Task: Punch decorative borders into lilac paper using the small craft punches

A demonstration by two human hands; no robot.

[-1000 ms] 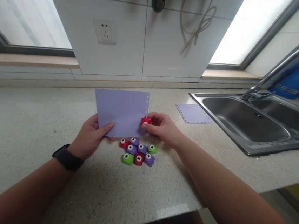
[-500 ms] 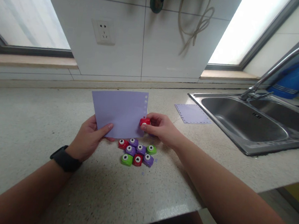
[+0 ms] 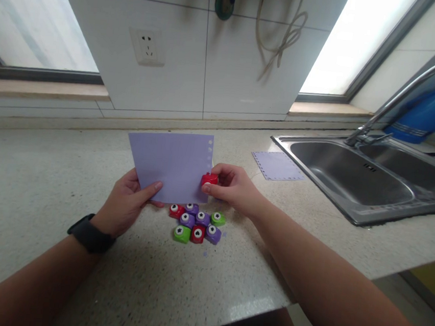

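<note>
Sheet (image 3: 171, 166), pale purple, raised and tilted with its face toward the wearer; the landmark for all below. Row of small holes (image 3: 209, 150) down the upper part of its right edge.

Left hand (image 3: 125, 203) at the sheet's lower left corner. Thumb flat on the near face, other fingers behind, one tip peeping out under the bottom edge: the corner lies clamped between them. Dark watch (image 3: 93, 234) on that wrist, below and left of the sheet.

Right hand (image 3: 236, 188) just beside the sheet's right edge. Thumb and forefinger clamped on the red punch (image 3: 210, 178): thumb across its lower front, forefinger near its upper right, the punch between their tips. Punch overlaps the sheet's right edge, below the holes; cannot tell whether the edge sits in its slot. Remaining fingers curled, partly hidden.

Just below the sheet's bottom edge, eight more punches (image 3: 202, 218) bunched together on the counter (image 3: 144, 284): four purple, two red, two green, white buttons up. Purple scraps (image 3: 205, 254) near them, also below the sheet.

Right of the sheet, apart from it, a bordered card (image 3: 278, 167) lies flat. Farther right, the sink (image 3: 351, 171) and tap (image 3: 359, 134). Socket (image 3: 147, 46) on the wall above the sheet's left side
</note>
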